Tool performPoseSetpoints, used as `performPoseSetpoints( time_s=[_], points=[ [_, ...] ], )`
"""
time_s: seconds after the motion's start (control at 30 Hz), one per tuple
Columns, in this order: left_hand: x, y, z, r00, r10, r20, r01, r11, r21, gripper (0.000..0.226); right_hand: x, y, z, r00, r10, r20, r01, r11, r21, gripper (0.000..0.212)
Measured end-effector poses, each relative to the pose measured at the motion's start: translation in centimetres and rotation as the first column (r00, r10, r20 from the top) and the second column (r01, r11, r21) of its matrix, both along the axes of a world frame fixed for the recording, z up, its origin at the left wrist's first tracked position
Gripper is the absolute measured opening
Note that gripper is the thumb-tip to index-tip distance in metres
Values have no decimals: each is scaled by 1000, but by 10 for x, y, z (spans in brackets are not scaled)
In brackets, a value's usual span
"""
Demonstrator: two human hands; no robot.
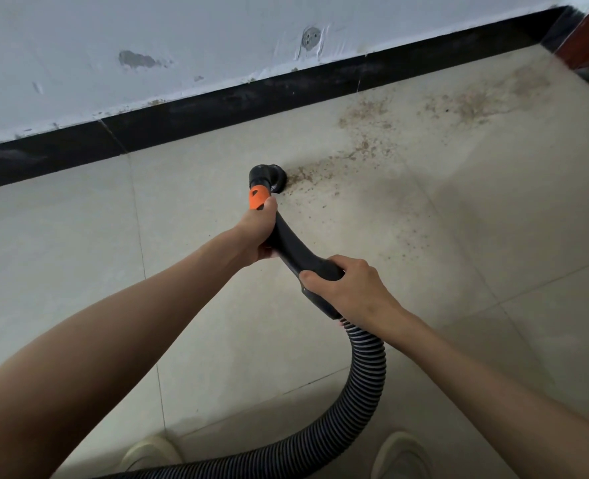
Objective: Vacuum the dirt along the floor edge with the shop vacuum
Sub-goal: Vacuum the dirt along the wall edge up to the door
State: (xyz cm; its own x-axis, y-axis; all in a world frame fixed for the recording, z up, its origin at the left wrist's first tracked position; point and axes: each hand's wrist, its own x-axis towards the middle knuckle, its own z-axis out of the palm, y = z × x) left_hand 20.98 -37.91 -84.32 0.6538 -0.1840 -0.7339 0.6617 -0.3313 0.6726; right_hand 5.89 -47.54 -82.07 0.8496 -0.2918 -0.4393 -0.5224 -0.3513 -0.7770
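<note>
Left hand [256, 233] fingers wrapped round the upper part of the black vacuum handle [294, 250], thumb up against the orange collar [257, 199]; fingertips mostly hidden under the tube. Right hand [346, 286] fingers curled over the lower end of the same handle, just above where the ribbed hose [365, 378] joins. Both hands clamped on it, close together, one ahead of the other. Handle is curved, angled forward and down. Beyond the collar: black elbow with a round brush nozzle [274, 179], on the floor [61, 236] or just above it, can't tell contact. Nozzle sits at the left end of the dirt [362, 150], a brown speckled trail running right and away toward the far corner, denser patch further right [472, 105]. Nozzle is near but clear of the black baseboard [189, 115]; pale tile between them. Floor left of the nozzle shows no specks. Above the baseboard, white wall [147, 29] with chipped paint and a round patched spot. Hose loops down from right hand, bends left, exits the bottom edge between two light shoes [401, 454]. Dark reddish edge at top right corner, can't tell what it is.
</note>
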Motion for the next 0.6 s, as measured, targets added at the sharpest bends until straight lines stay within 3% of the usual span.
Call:
performPoseSetpoints(
  time_s=[0.6],
  points=[
    [23,-94,-4,987,-161,21,160,987,19,37,9,-63,-16,974,-227,23,227,974,22,23]
  ],
)
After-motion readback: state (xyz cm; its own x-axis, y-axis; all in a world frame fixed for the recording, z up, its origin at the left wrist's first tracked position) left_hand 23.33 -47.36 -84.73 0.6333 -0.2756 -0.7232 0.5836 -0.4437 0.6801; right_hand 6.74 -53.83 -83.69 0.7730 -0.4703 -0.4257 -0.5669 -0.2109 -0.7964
